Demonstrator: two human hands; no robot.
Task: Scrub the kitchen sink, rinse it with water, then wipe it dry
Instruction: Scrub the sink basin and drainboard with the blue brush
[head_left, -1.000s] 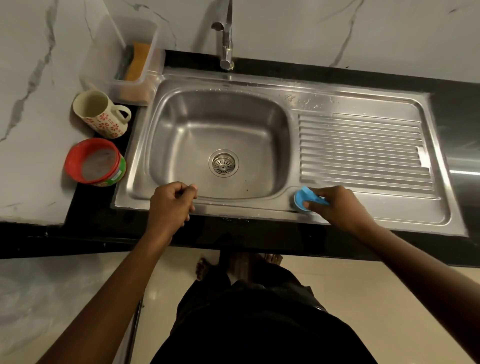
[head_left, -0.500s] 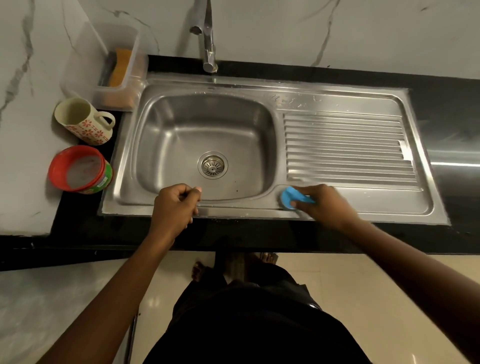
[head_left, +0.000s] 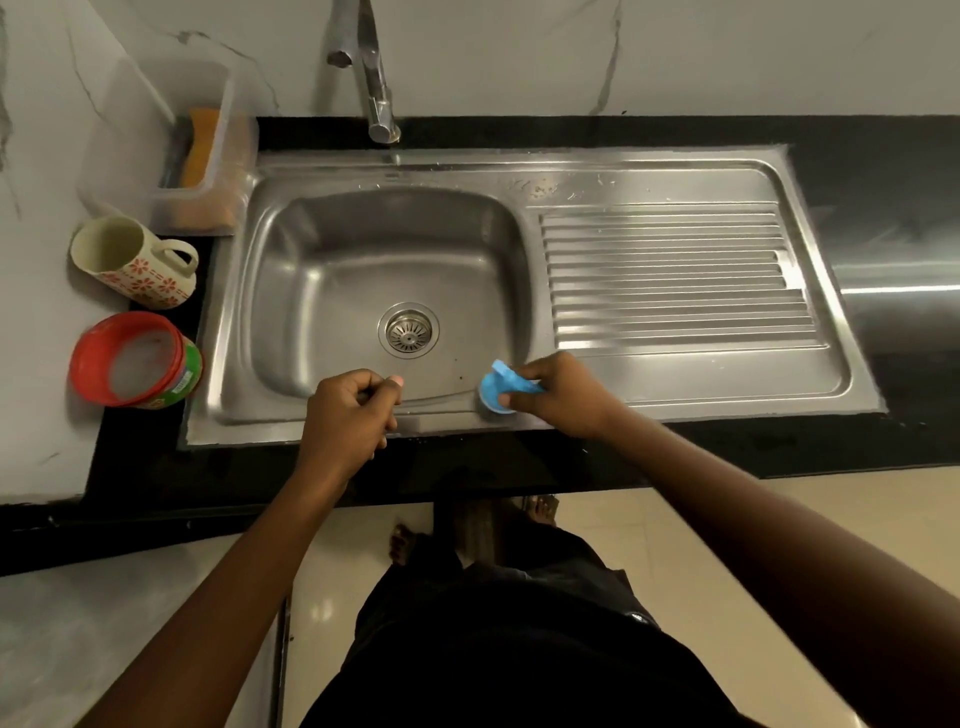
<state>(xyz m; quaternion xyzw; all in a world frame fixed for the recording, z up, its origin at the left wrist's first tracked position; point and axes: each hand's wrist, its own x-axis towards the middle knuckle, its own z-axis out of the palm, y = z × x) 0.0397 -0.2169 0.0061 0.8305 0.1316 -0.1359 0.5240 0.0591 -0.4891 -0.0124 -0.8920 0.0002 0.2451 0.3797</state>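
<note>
Steel sink (head_left: 675, 176) lengthwise left to right, drainboard (head_left: 675, 280) rightward, right hand (head_left: 563, 397) fingers gripping blue scrubber (head_left: 493, 389) at front rim, left hand (head_left: 345, 415) fingers fisted, empty, on rim

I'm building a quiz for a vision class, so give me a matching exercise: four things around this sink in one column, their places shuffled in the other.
Things:
1. blue scrubber
2. orange sponge
3. flowered mug
4. red tub

Places:
A. inside the clear box at the back left
B. beside the front left corner of the sink
C. in the right hand, at the sink's front rim
D. between the clear box and the red tub

Pairs: 1-C, 2-A, 3-D, 4-B
</note>
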